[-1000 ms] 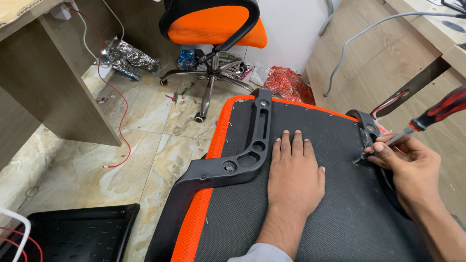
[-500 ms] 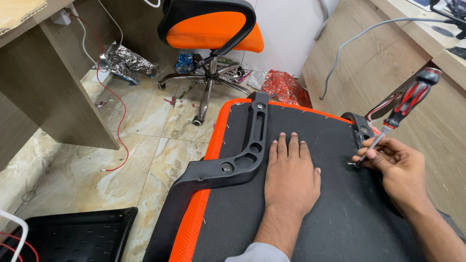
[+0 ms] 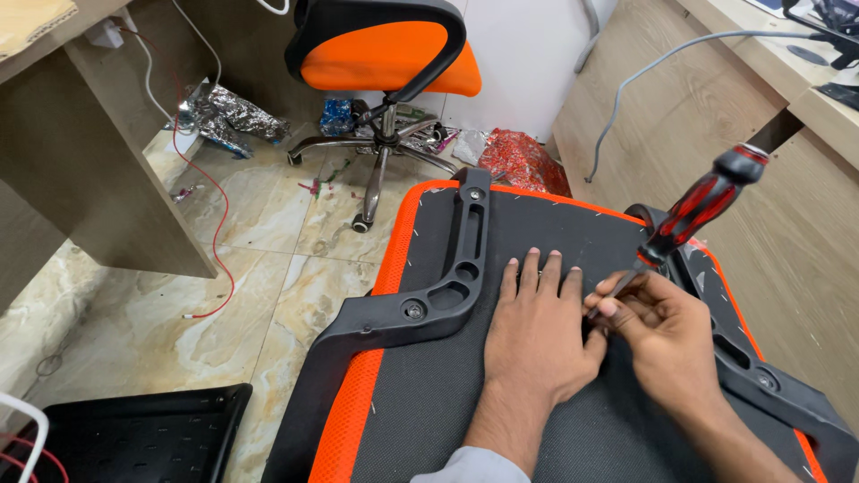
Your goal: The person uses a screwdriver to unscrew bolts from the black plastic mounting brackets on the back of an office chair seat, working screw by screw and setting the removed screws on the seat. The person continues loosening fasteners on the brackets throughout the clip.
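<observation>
An upturned chair seat (image 3: 465,394), black fabric with an orange edge, lies in front of me. My left hand (image 3: 535,331) rests flat on its underside, fingers together and pointing away. My right hand (image 3: 660,333) is beside it, touching its thumb side, and grips the shaft of a screwdriver (image 3: 702,207) with a red and black handle that tilts up to the right. A black plastic armrest bracket (image 3: 447,286) is bolted on the left of the seat, and another bracket (image 3: 761,376) runs along the right, partly behind my right wrist.
An orange office chair (image 3: 385,54) on castors stands on the marble floor ahead. Foil wrappers (image 3: 219,112) and a red wire (image 3: 215,224) lie by a wooden desk (image 3: 98,179) at left. Wooden cabinets (image 3: 787,206) rise at right. A black perforated panel (image 3: 134,438) lies at lower left.
My right hand has moved left with the screwdriver, from the right bracket to beside my left hand. The screwdriver handle has swung more upright. My left hand has stayed flat.
</observation>
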